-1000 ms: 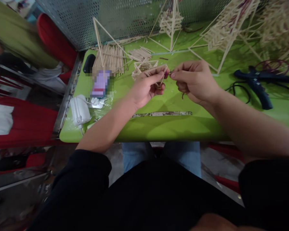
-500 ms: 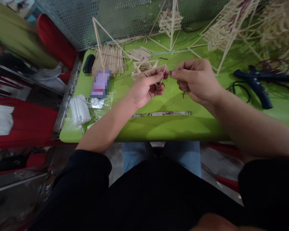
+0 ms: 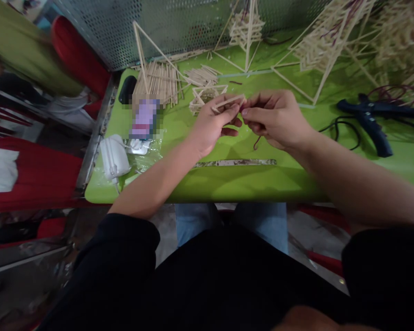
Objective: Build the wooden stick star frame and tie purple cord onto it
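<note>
My left hand (image 3: 212,122) pinches thin wooden sticks (image 3: 229,101) between thumb and fingers, above the green table. My right hand (image 3: 274,117) is closed with its fingertips against the end of these sticks. A dark red string (image 3: 257,143) dangles below the right hand, and its upper part is hidden by the fingers. Behind my left hand lies a small stick frame (image 3: 202,99). Stacks of loose sticks (image 3: 160,85) rest farther back on the left.
Larger stick structures (image 3: 317,46) stand along the back by a perforated metal panel (image 3: 179,27). A dark blue tool with a cable, apparently a glue gun (image 3: 365,110), lies right. A phone (image 3: 145,117), a white case (image 3: 113,156) and a flat strip (image 3: 234,162) lie on the green table (image 3: 207,186).
My hands have come together, the right fingertips now meeting the left ones at the stick ends. The sticks have tilted flatter, and the hanging string has swung slightly left.
</note>
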`<state>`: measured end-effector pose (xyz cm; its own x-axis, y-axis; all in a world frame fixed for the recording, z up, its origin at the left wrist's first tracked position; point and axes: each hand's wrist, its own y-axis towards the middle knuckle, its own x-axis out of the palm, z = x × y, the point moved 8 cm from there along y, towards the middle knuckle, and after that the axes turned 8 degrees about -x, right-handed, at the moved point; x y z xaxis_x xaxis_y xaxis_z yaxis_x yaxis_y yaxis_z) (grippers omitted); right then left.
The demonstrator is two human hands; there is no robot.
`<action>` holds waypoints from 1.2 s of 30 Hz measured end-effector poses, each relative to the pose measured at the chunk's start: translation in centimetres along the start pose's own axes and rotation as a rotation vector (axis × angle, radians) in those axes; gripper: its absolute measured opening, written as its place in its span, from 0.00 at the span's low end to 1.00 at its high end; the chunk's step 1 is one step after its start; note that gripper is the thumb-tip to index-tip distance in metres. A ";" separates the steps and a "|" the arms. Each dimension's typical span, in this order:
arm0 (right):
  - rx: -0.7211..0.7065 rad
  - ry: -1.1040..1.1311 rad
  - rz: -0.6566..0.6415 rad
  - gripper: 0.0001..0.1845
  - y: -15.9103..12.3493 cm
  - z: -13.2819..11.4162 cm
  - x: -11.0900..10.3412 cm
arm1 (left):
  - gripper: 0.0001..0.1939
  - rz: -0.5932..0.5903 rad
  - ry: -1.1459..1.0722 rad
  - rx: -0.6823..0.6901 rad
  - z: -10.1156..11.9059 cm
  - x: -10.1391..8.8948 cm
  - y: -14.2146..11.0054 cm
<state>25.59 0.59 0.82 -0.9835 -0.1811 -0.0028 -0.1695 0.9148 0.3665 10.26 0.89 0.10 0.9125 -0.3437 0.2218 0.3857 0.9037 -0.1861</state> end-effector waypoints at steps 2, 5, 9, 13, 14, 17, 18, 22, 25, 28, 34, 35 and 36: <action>-0.008 0.031 0.028 0.18 0.1 -0.2 -0.2 | 0.08 -0.034 -0.005 0.034 -0.1 0.0 0.2; -0.009 0.013 0.064 0.20 0.1 -0.7 -0.5 | 0.11 -0.038 -0.014 0.053 -0.4 -0.2 0.5; -0.013 -0.019 0.100 0.21 0.1 -1.1 -0.6 | 0.10 -0.023 -0.029 0.050 -0.7 -0.2 0.8; 0.002 -0.029 0.121 0.21 0.1 -1.0 -0.7 | 0.11 -0.016 -0.002 0.072 -0.5 -0.2 0.8; 0.001 -0.027 0.126 0.21 0.1 -1.1 -0.7 | 0.12 -0.011 0.024 0.079 -0.4 -0.3 0.7; -0.022 -0.021 0.135 0.20 0.0 -1.4 -0.8 | 0.13 0.025 0.124 0.112 -0.2 -0.6 0.6; -0.031 -0.021 0.135 0.19 0.1 -1.4 -0.8 | 0.14 0.037 0.153 0.126 -0.1 -0.7 0.6; -0.059 -0.024 0.155 0.19 0.2 -1.4 -1.1 | 0.09 0.076 0.289 0.228 0.2 -0.9 0.8; -0.069 -0.040 0.163 0.18 0.3 -1.4 -1.2 | 0.05 0.102 0.467 0.413 1.0 -0.5 0.6; -0.096 -0.099 0.151 0.17 0.2 -1.9 -1.1 | 0.03 0.121 0.625 0.595 1.6 0.1 0.0; -0.168 -0.272 0.146 0.13 -0.1 -2.9 -1.5 | 0.07 0.142 0.711 0.685 2.0 0.5 -0.8; -0.177 -0.288 0.142 0.13 -0.1 -2.9 -1.6 | 0.07 0.141 0.717 0.685 2.0 0.5 -0.8; -0.194 -0.305 0.137 0.13 -0.1 -3.0 -1.6 | 0.07 0.144 0.728 0.685 2.0 0.5 -0.8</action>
<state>27.34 -0.32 3.59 -0.9750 0.0804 -0.2073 -0.0486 0.8327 0.5517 10.15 0.47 2.32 0.8939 -0.0850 -0.4401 0.3123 0.8224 0.4755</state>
